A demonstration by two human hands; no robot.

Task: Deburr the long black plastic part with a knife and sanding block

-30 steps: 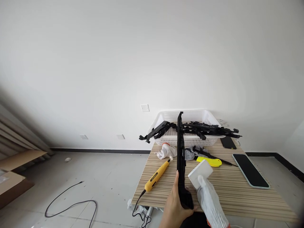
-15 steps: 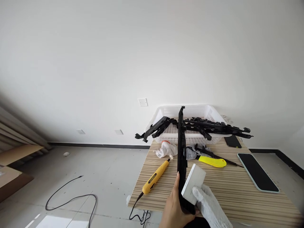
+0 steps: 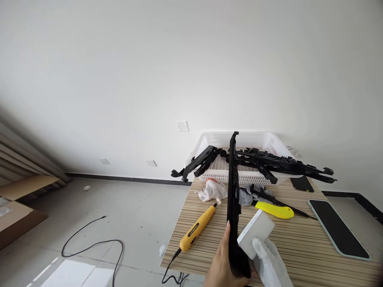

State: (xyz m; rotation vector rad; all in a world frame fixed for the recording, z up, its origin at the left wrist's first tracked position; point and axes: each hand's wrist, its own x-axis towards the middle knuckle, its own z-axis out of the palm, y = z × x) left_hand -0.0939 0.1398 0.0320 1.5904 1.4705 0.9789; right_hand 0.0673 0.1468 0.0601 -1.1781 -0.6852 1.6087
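A long black plastic part [image 3: 234,199] stands out in front of me, its hooked far end reaching over the basket. Around its near end my bare left hand [image 3: 222,259] is closed. My right hand [image 3: 271,261], in a white knit glove, pinches a white rectangular block [image 3: 256,233] that looks like a sponge. The block's left edge is against or very near the right side of the black part; I cannot tell whether they touch. The thumb lies on the block's face, and the other right fingers are hidden behind it.
Several black plastic parts [image 3: 278,163] overhang a white basket [image 3: 206,175]. On the striped table [image 3: 299,247] lie a yellow corded tool [image 3: 198,228], a white glove [image 3: 212,190], a grey cloth [image 3: 245,196], a yellow-handled knife [image 3: 274,209], a phone [image 3: 338,229] and a black phone-like object [image 3: 302,183].
The white block has shifted a little to the right and tilted more along the black part. My view has moved slightly. Both hands keep their holds.
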